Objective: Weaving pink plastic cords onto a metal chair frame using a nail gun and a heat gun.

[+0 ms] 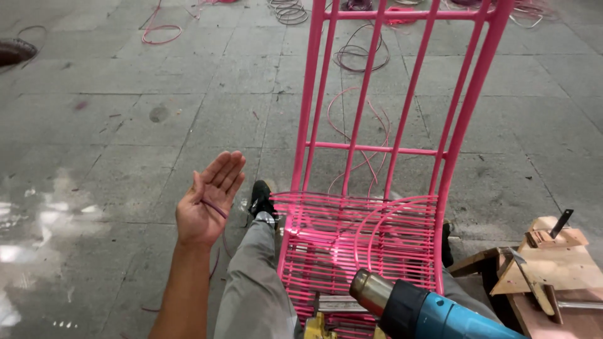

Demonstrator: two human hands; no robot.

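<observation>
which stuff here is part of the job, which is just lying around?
In use:
left hand, open, with a cord across its palm
pink chair frame with half-woven seat
blue heat gun

Lying about:
cord loops on the floor
wooden blocks

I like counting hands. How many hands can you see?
1. The left hand is raised open, palm up, a thin cord across it, left of the pink chair. The other hand may be hidden below the heat gun.
</observation>
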